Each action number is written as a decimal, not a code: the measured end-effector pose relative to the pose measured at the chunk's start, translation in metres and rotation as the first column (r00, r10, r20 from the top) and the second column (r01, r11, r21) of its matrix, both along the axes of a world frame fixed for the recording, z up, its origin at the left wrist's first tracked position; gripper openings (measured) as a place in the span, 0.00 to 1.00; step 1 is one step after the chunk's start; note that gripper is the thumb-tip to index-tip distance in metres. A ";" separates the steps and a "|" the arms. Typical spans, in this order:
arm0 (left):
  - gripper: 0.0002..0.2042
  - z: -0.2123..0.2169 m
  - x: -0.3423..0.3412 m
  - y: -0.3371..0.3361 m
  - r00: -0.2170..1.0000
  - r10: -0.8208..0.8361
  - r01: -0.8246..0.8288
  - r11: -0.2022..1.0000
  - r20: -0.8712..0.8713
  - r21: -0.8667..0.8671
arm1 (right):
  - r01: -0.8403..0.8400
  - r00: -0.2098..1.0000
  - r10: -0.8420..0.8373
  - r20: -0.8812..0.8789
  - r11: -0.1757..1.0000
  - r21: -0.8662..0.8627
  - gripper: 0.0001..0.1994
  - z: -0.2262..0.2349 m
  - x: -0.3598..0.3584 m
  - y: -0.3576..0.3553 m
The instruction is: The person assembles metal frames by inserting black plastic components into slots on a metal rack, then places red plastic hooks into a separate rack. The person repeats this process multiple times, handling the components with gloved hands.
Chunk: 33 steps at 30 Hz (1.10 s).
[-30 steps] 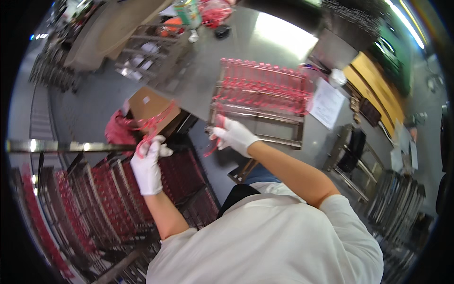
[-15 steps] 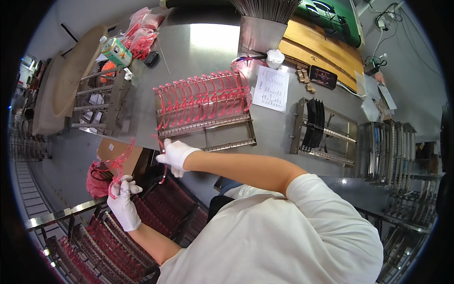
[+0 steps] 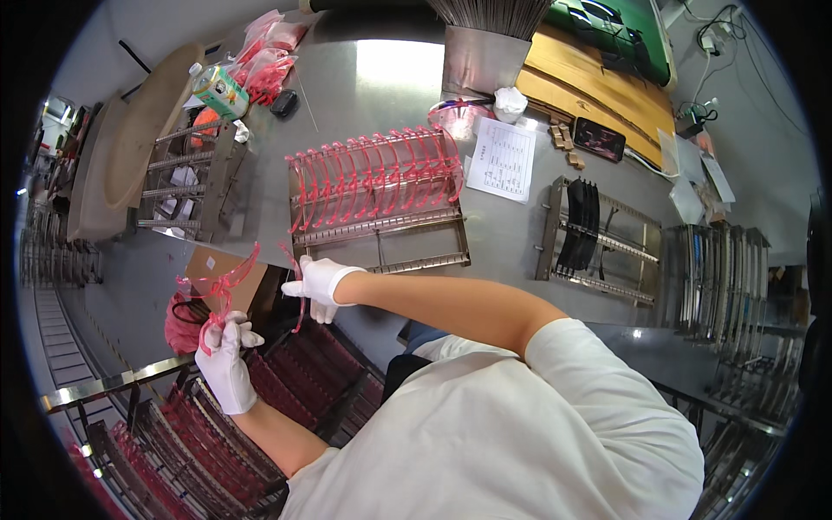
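In white gloves, both my hands are near the front left edge of the metal table. My left hand (image 3: 227, 364) is closed on pink translucent glasses frames (image 3: 230, 282), several thin parts of which stick up above the fingers. Just to the right, my right hand (image 3: 322, 284) pinches one slim curved pink frame (image 3: 299, 316), seen nearly edge-on. Beyond my right hand lies a metal rack (image 3: 381, 227). A row of similar pink frames (image 3: 373, 178) stands across its far part, while its near slots are bare.
To the right is a second rack (image 3: 646, 260) holding black curved pieces (image 3: 579, 225). A printed sheet (image 3: 501, 160), a phone (image 3: 598, 139) and a bottle (image 3: 220, 92) lie on the table. Below left, loaded racks (image 3: 199, 433) stand near a cardboard box (image 3: 217, 270).
My left hand has risen slightly with the pink frames. My right hand stays almost in place, still pinching its frame. The whole view has shifted a little.
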State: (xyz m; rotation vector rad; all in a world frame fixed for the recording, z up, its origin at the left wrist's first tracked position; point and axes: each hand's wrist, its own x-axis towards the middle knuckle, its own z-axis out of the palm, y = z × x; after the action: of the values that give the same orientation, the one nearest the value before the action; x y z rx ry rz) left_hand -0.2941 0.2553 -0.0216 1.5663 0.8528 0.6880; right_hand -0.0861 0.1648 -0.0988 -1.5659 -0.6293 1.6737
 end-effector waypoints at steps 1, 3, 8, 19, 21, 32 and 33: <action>0.10 0.001 0.002 -0.002 1.000 0.016 -0.016 1.000 0.003 -0.010 | 0.012 1.000 -0.012 -0.017 1.000 -0.007 0.30 0.000 -0.003 0.000; 0.10 0.005 0.008 -0.006 0.999 0.043 -0.043 0.999 0.004 -0.026 | -0.007 0.998 0.003 0.066 0.998 0.062 0.30 -0.018 -0.002 0.000; 0.10 -0.003 -0.003 0.003 0.999 0.000 0.000 1.000 0.053 -0.002 | -0.040 0.990 0.041 0.134 0.999 -0.010 0.26 -0.019 0.011 -0.011; 0.23 -0.010 0.016 -0.012 0.946 -0.322 0.319 0.943 -0.024 -0.098 | 0.012 0.950 0.087 -0.300 0.949 0.315 0.30 0.070 0.030 -0.067; 0.19 -0.033 0.031 -0.017 0.897 -0.376 0.395 0.918 0.233 -0.036 | 0.056 0.998 -0.065 -0.006 0.801 0.596 0.23 0.077 0.011 -0.077; 0.16 0.053 0.080 0.102 0.925 0.072 -0.378 0.078 0.373 0.923 | 0.403 0.900 -0.331 -0.283 0.879 0.253 0.23 0.015 0.037 -0.120; 0.18 0.064 0.054 0.149 0.879 0.259 -0.376 -0.142 0.401 0.916 | 0.358 0.914 -0.283 -0.290 0.899 0.252 0.26 0.011 0.027 -0.111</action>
State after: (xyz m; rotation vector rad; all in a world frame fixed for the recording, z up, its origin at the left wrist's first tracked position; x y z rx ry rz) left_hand -0.2396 0.4041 0.0424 2.6270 0.5852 2.1728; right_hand -0.0592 0.0535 -0.0882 -1.1485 -0.4393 1.4138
